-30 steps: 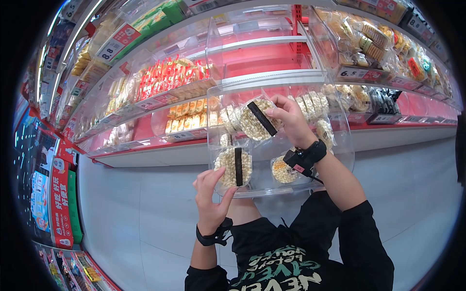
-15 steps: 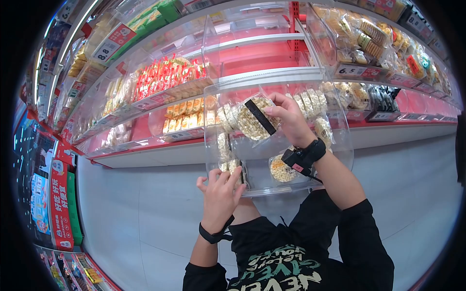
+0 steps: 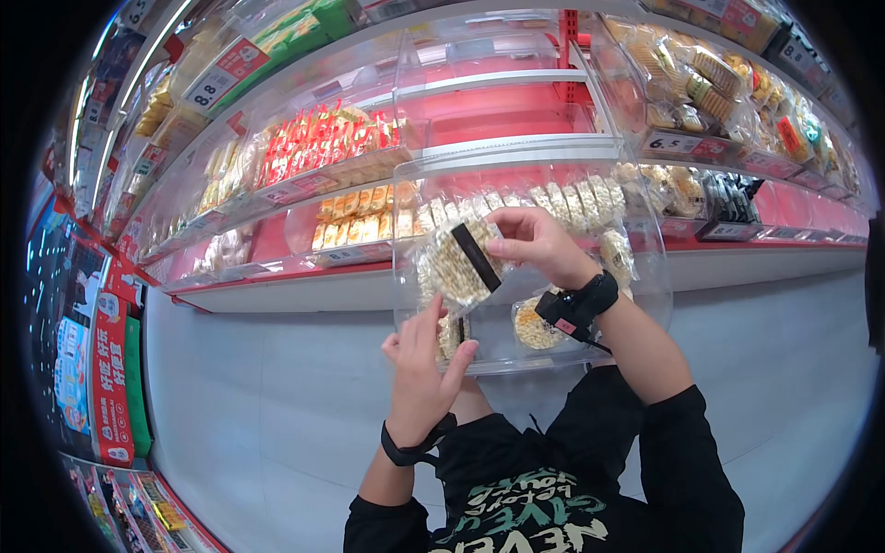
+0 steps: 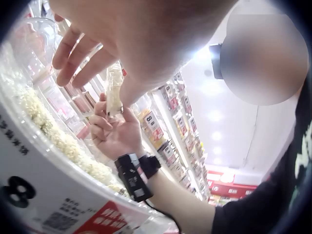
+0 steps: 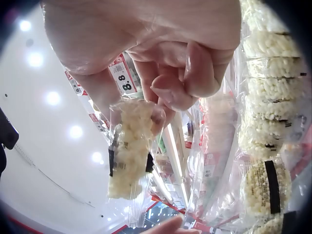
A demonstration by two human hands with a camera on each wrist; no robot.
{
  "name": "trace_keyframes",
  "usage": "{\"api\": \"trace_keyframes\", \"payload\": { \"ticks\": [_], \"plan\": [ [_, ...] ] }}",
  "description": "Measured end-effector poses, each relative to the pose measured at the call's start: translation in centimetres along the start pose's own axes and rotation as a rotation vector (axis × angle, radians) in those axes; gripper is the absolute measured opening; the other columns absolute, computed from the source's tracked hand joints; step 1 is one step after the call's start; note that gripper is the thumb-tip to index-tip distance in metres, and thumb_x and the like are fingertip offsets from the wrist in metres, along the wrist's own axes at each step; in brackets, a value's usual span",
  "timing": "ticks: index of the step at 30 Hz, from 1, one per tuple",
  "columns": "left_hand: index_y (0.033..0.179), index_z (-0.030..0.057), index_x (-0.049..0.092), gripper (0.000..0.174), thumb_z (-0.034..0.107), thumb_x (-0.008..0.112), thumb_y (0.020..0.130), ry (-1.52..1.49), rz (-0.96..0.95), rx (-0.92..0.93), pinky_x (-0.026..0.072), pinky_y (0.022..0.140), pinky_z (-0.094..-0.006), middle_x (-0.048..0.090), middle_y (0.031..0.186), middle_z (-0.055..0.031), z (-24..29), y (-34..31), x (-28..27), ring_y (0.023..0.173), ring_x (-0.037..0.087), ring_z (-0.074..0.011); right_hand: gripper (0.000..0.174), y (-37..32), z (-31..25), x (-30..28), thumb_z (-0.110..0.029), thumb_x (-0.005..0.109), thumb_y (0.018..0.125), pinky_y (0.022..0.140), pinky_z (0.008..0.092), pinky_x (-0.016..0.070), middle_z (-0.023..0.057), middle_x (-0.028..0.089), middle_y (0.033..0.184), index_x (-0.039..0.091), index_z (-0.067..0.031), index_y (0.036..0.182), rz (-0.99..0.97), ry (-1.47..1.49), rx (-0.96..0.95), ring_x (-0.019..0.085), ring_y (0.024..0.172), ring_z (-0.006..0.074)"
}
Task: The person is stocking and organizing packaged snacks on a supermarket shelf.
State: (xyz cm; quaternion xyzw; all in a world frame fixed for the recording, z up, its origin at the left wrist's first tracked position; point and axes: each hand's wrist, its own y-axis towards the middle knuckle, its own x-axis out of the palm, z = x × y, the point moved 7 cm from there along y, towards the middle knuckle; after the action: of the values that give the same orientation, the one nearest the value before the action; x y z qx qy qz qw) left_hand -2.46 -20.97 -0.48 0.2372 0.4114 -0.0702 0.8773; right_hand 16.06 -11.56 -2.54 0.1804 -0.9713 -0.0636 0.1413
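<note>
Between thumb and fingers my right hand (image 3: 544,244) pinches a clear-wrapped puffed rice cake (image 3: 459,264) with a black strip across it. The cake is held up over a clear plastic bin (image 3: 502,361); the right wrist view shows the wrapped cake (image 5: 130,151) edge-on. My left hand (image 3: 422,369) is just below it, fingers loosely extended, the index fingertip close to its lower edge. Another wrapped rice cake (image 3: 449,339) stands at the bin's near left, partly behind the left hand. A flat rice cake (image 3: 535,324) lies near the right wrist.
A row of wrapped rice cakes (image 3: 581,201) lines the bin's back. Red-wrapped snacks (image 3: 323,143) and bagged biscuits (image 3: 714,74) fill neighbouring shelf bins. A price label (image 4: 29,190) is on the bin's front. Grey floor (image 3: 277,387) lies below.
My left hand has let go of a rice cake, which now stands at the bin's near left. The right hand has brought its rice cake left and nearer, toward the left hand.
</note>
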Motion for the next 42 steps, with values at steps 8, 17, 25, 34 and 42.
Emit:
{"api": "trace_keyframes", "payload": {
  "ticks": [8, 17, 25, 34, 42],
  "plan": [
    [0.124, 0.0049, 0.065, 0.058, 0.014, 0.084, 0.07, 0.027, 0.221, 0.412, 0.0424, 0.071, -0.0352, 0.057, 0.093, -0.0067, 3.4, -0.1, -0.1, 0.079, 0.054, -0.0229, 0.045, 0.3, 1.7, 2.7, -0.016, 0.078, 0.081, 0.108, 0.0392, 0.0412, 0.0126, 0.07, 0.115, 0.062, -0.0001, 0.12, -0.366, -0.25, -0.009, 0.063, 0.112, 0.0203],
    [0.123, 0.0078, 0.066, 0.061, 0.013, 0.085, 0.066, 0.089, 0.202, 0.512, 0.0403, 0.071, -0.0348, 0.054, 0.089, -0.0023, 4.8, -0.5, 0.9, 0.078, 0.052, -0.0199, 0.036, 0.0, 1.1, 2.9, -0.015, 0.079, 0.077, 0.109, 0.0377, 0.0381, 0.0084, 0.071, 0.107, 0.069, -0.0011, 0.108, -0.42, -0.234, -0.019, 0.063, 0.105, 0.0163],
    [0.12, 0.0082, 0.068, 0.054, 0.006, 0.081, 0.068, 0.062, 0.208, 0.572, 0.0391, 0.07, -0.0339, 0.052, 0.084, -0.0007, 5.0, -1.1, 1.3, 0.075, 0.052, -0.0187, 0.032, -0.2, 0.9, 3.1, -0.016, 0.078, 0.079, 0.118, 0.0398, 0.0282, 0.0073, 0.072, 0.106, 0.072, -0.0015, 0.107, -0.405, -0.217, 0.022, 0.064, 0.101, 0.0144],
    [0.114, 0.0083, 0.072, 0.05, 0.0, 0.077, 0.065, 0.086, 0.201, 0.617, 0.0391, 0.071, -0.0338, 0.05, 0.081, 0.0, 5.3, -1.7, 1.2, 0.074, 0.052, -0.0182, 0.041, 0.0, 0.8, 3.3, -0.023, 0.08, 0.08, 0.105, 0.0354, 0.0421, 0.012, 0.072, 0.109, 0.07, 0.002, 0.111, -0.449, -0.233, -0.101, 0.065, 0.105, 0.0179],
    [0.113, 0.0075, 0.072, 0.049, 0.0, 0.077, 0.065, 0.063, 0.212, 0.612, 0.0389, 0.071, -0.0337, 0.05, 0.081, -0.0004, 5.3, -1.8, 1.2, 0.073, 0.052, -0.0177, 0.035, -0.4, 0.6, 3.6, -0.015, 0.077, 0.081, 0.121, 0.0401, 0.02, 0.0086, 0.071, 0.109, 0.07, -0.0001, 0.111, -0.452, -0.2, -0.01, 0.064, 0.105, 0.0162]
  ]
}}
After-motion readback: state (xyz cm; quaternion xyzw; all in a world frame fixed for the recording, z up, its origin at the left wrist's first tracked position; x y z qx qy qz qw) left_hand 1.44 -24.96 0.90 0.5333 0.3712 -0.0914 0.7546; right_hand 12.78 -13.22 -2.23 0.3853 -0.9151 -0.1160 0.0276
